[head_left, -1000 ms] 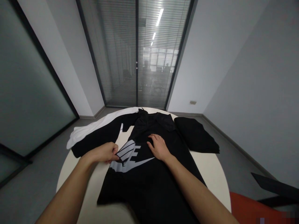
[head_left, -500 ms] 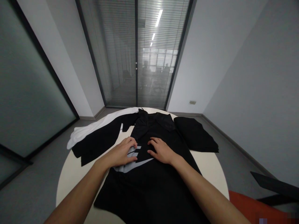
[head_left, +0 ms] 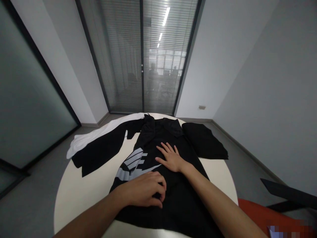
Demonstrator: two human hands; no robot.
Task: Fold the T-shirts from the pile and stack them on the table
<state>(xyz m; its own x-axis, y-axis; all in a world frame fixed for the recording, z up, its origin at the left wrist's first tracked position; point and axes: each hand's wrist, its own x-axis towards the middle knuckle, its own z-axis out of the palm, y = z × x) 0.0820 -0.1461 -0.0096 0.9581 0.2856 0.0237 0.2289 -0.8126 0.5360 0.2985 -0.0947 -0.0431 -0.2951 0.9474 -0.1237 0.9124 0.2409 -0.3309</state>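
Note:
A black shirt [head_left: 178, 195] with a large grey print [head_left: 135, 162] lies lengthwise on the round table, its sleeve parts turned in at the far end. My right hand [head_left: 170, 158] rests palm down on the middle of the shirt, fingers spread. Closer to me, my left hand [head_left: 148, 188] is over the shirt's lower part, just below the print. Its fingers are loosely curled, with a gap between thumb and forefinger, and no cloth shows between them. The shirt's near hem partly shows below the left hand.
A folded black garment [head_left: 204, 140] lies at the table's right edge. To the left are another black garment [head_left: 101, 152] and a white garment [head_left: 99, 134] along the far edge. The cream table [head_left: 74, 195] is round; an orange chair [head_left: 257, 211] stands at right.
My left hand has moved off the print, toward me and to the right, its fingers curling. My right hand has flattened and spread. More of the print shows, and the shirt's near left edge has shifted.

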